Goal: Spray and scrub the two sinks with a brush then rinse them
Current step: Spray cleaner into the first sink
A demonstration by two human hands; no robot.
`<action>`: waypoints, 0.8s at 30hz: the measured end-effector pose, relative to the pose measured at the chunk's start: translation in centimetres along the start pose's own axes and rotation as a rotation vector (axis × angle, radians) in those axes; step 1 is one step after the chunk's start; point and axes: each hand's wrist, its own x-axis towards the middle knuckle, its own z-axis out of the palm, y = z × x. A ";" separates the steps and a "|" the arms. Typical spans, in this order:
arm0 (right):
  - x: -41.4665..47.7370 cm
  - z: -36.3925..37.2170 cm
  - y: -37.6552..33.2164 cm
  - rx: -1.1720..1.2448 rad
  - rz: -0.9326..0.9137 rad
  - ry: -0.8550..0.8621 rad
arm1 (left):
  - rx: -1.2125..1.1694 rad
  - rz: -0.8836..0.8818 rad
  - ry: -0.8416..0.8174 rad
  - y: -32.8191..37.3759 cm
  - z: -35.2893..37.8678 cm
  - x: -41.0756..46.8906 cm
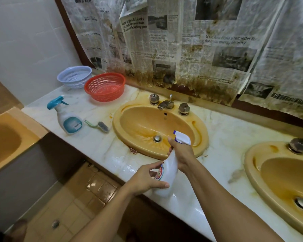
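Mustard-yellow ceramic, heavily rust-stained, makes up both sinks in the head view. The nearer sink (117,123) lies straight ahead in the marble surface (226,137), and the second sink (250,165) is partly cut off at the right edge.

A white spray bottle (168,172) is held tilted over the front rim of the nearer sink, its nozzle aimed into the basin. The right hand (180,152) grips the neck, fingers (171,144) curled round the trigger area. The left hand (147,179) holds the lower body of the bottle, thumb and fingers wrapped loosely about it.

The brush (100,126) lies on the surface just left of that sink, beside a teal-capped sprayer (66,117). No water runs from the tap (165,103).

By my reading the job is at its start: spraying the first basin. Orange staining marks both bowls, so the scrubbing, the second sink and both rinses appear to remain.
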 end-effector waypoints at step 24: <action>4.7 -4.7 -1.3 -1.499 -0.537 -0.144 | 0.750 -0.508 0.329 -5.9 -7.2 3.4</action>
